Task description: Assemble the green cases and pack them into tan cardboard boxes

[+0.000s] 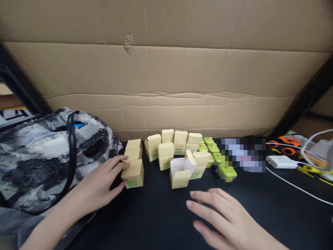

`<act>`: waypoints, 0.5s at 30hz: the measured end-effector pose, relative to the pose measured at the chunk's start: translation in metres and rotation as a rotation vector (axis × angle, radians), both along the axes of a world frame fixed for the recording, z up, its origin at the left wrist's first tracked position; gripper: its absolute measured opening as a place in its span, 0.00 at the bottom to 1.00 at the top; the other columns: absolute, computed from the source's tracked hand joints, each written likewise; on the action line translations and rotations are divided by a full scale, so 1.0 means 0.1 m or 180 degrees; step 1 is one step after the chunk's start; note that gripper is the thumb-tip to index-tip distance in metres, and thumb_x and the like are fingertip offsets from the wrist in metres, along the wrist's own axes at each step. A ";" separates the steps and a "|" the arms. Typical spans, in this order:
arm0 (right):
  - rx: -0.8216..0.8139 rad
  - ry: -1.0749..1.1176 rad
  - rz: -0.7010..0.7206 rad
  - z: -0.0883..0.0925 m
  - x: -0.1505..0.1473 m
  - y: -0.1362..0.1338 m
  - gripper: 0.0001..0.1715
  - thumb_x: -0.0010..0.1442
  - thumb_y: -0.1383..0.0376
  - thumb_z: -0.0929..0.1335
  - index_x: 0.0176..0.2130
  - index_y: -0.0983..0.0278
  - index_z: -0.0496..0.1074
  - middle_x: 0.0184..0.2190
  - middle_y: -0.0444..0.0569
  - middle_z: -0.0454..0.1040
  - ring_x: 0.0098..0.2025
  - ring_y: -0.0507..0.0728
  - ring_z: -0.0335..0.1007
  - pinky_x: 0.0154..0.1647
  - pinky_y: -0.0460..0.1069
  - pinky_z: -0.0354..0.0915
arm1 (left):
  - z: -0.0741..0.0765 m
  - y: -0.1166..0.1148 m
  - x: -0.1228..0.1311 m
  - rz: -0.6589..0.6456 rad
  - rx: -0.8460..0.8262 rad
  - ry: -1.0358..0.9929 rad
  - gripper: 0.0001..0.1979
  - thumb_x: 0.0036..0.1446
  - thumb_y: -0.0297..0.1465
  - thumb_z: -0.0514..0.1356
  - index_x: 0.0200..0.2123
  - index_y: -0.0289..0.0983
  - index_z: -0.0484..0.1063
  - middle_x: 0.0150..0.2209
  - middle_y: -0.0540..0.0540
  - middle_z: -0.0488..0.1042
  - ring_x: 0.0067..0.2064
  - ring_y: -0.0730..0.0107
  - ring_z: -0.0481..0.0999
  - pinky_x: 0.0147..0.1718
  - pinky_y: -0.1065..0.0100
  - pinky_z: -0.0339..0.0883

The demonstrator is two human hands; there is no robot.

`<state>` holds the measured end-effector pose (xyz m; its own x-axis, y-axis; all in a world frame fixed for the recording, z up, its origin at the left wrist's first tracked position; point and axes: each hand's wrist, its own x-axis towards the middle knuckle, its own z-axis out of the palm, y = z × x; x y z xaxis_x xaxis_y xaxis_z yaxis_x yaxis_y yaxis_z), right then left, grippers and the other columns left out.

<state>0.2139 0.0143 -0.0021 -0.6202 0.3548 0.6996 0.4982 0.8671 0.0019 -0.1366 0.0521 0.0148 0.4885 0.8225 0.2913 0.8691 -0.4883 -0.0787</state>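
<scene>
My left hand point(104, 180) rests its spread fingertips against the left side of a closed yellow box point(134, 172) with a green label. Two more closed boxes stand in line behind that one. Over the table, my right hand point(221, 215) hovers with fingers apart and nothing in them. Just beyond it is an open box point(180, 177) with raised flaps. Several similar boxes point(165, 156) with their top flaps up stand behind. To their right, small green lidded containers point(227, 172) are grouped, the nearest with a clear lower part.
A black, white and grey fluffy bag point(33, 156) with a black strap fills the left. At the right lie a white charger point(282, 161), cables, and orange-handled scissors point(288, 146). A cardboard wall point(182, 80) rises behind the black table point(156, 215).
</scene>
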 end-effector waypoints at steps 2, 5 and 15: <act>-0.0463 0.0201 -0.0360 -0.09 0.01 0.03 0.11 0.66 0.68 0.62 0.43 0.63 0.72 0.27 0.44 0.79 0.25 0.53 0.75 0.28 0.47 0.66 | 0.00 -0.02 0.08 -0.0031 0.0207 -0.0141 0.19 0.57 0.34 0.56 0.51 0.33 0.64 0.53 0.32 0.66 0.52 0.44 0.72 0.46 0.46 0.70; -0.1550 0.0263 -0.1055 -0.23 0.01 0.10 0.13 0.64 0.67 0.62 0.48 0.64 0.69 0.18 0.38 0.73 0.16 0.52 0.69 0.20 0.46 0.60 | -0.03 -0.13 0.35 -0.0230 0.0418 -0.0717 0.18 0.60 0.32 0.56 0.53 0.38 0.60 0.48 0.38 0.68 0.50 0.48 0.73 0.47 0.47 0.70; -0.2503 -0.0682 -0.0194 -0.22 -0.11 -0.02 0.26 0.62 0.66 0.64 0.59 0.56 0.63 0.24 0.39 0.79 0.25 0.53 0.77 0.28 0.44 0.62 | -0.57 -0.34 1.07 -0.0130 -0.1486 -0.2555 0.40 0.60 0.35 0.60 0.64 0.54 0.34 0.65 0.41 0.52 0.62 0.51 0.62 0.60 0.43 0.58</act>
